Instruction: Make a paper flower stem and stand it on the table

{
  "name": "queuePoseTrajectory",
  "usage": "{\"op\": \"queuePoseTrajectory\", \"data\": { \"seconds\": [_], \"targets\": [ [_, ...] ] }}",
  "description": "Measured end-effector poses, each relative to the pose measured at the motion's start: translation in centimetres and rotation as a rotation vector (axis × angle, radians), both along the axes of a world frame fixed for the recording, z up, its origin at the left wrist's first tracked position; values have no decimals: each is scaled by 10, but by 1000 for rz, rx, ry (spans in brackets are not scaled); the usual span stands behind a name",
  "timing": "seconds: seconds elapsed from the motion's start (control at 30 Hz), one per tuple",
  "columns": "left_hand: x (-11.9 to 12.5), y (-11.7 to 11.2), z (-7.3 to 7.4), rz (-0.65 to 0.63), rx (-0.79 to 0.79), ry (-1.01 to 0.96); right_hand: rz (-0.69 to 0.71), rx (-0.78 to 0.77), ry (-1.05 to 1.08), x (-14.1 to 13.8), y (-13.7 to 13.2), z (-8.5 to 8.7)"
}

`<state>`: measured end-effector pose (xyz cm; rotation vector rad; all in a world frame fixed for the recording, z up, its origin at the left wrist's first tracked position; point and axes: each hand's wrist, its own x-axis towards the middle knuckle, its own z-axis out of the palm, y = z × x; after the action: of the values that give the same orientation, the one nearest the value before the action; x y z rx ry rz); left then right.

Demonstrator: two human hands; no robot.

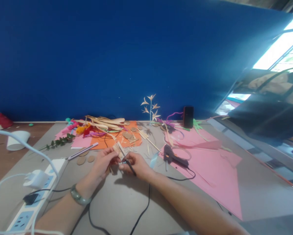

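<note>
My left hand (103, 163), with a green bangle at the wrist, is closed on a pale tan piece of dried husk (117, 150) between thumb and fingers. My right hand (138, 166) is closed around a black-handled knife (130, 167). Its narrow blade points away from me and lies against or right beside the husk piece; contact is hard to tell. Both hands are close together above the grey table (126, 202). Beyond them, husk scraps and round tan discs (128, 135) lie on an orange sheet (104, 142).
A glue gun (173, 156) with a black cord lies on pink paper (210, 176) at right. A husk flower stem (150, 111) stands at the back, near a black box (188, 117). At left are a power strip (24, 220), a pen (83, 151), and a white cup (17, 140).
</note>
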<state>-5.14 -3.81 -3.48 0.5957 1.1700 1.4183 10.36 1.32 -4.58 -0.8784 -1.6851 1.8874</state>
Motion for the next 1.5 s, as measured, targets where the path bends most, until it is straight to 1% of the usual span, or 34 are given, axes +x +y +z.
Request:
{"op": "queuePoseTrajectory", "data": {
  "seconds": [0.2, 0.3, 0.4, 0.5, 0.63, 0.7, 0.83, 0.93, 1.1, 1.2, 1.33, 1.5],
  "targets": [
    [2, -1, -4, -56, -1, -18, -11, -23, 2, 0, 1, -5],
    [2, 0, -8, -60, 10, -6, -22, -33, 8, -1, 2, -7],
    [1, 0, -8, -52, 10, -7, -37, -19, -2, -1, 3, -8],
    [-2, 2, -4, -1, 16, 9, -25, 6, -14, 0, 3, -4],
    [-8, 4, 0, 117, 75, 48, 30, 52, -57, 1, 2, 1],
    [-10, 5, 0, 157, 107, 51, 50, 77, -75, 2, 2, 1],
    [-11, 5, -2, 198, 161, 80, 68, 117, -108, 2, 3, -3],
    [-11, 5, -2, 233, 180, 130, 74, 117, -118, 2, 2, -4],
    [-10, 4, -2, 237, 176, 261, 61, 92, -116, 1, 1, 0],
    [-9, 4, -1, 225, 161, 309, 55, 94, -111, 1, 0, 0],
    [-7, 3, 0, 217, 141, 318, 68, 70, -99, 1, 1, -3],
    [-7, 3, -1, 209, 120, 282, 48, 62, -105, 0, 0, -3]
  ]
}}
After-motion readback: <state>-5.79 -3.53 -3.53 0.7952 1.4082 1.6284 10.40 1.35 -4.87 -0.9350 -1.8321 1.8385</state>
